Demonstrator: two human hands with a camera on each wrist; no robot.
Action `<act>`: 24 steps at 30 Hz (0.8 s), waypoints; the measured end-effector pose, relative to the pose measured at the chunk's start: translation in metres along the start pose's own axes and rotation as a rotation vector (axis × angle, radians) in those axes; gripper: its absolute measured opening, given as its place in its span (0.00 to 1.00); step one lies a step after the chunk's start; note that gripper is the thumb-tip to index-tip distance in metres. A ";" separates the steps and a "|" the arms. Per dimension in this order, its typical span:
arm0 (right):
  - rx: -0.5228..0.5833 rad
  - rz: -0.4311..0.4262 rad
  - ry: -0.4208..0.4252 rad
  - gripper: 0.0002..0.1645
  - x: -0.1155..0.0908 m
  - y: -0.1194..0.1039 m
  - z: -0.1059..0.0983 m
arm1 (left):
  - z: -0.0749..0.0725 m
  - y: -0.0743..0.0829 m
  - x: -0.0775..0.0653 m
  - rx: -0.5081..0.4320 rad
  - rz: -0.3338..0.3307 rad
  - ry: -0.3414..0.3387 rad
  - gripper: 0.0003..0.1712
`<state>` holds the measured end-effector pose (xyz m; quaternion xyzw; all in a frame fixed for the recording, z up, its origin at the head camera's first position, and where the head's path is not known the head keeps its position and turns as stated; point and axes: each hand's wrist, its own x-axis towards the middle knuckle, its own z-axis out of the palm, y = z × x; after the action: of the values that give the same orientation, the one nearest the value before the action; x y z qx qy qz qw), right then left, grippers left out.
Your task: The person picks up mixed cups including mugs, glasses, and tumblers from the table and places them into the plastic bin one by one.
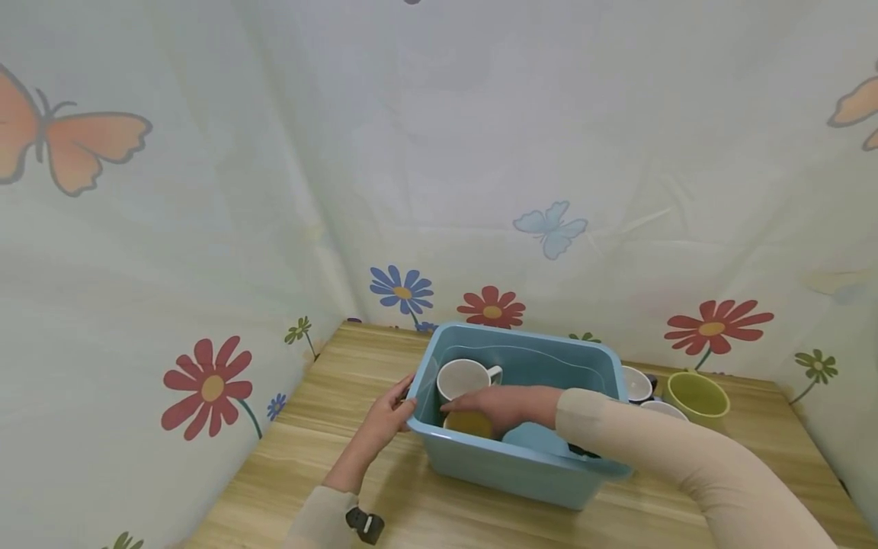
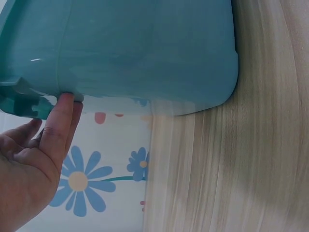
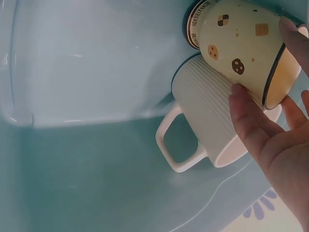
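A light blue plastic bin (image 1: 507,473) stands on the wooden table. My left hand (image 1: 384,419) holds its left rim, fingertips against the outer wall in the left wrist view. Inside the bin, my right hand (image 3: 285,130) holds a cream mug with cookie prints (image 3: 241,48) near its dark-edged mouth, thumb on one side and a finger on the other. The mug lies tilted, its yellow inside showing. Against it rests a white ribbed mug (image 3: 207,106) with an angular handle. Part of the cream mug is hidden by my right hand in the head view.
To the right of the bin, partly behind my right arm, stand a green cup (image 1: 698,396), a white mug with a dark handle (image 1: 636,383) and another white mug (image 1: 664,410). A flower-printed curtain (image 1: 439,152) closes off the back and sides of the table (image 1: 384,343).
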<state>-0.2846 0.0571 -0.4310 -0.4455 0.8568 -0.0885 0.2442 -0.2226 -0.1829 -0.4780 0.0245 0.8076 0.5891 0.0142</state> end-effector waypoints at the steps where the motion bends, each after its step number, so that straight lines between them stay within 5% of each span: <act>1: 0.006 -0.003 -0.003 0.53 -0.001 0.000 -0.001 | 0.000 0.000 0.000 0.000 -0.003 0.001 0.34; 24: 0.208 -0.039 0.052 0.38 -0.015 0.008 -0.018 | 0.000 -0.001 0.002 0.022 -0.006 0.012 0.34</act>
<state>-0.2925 0.0725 -0.4131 -0.4318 0.8402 -0.1935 0.2650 -0.2247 -0.1832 -0.4792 0.0188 0.8142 0.5801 0.0109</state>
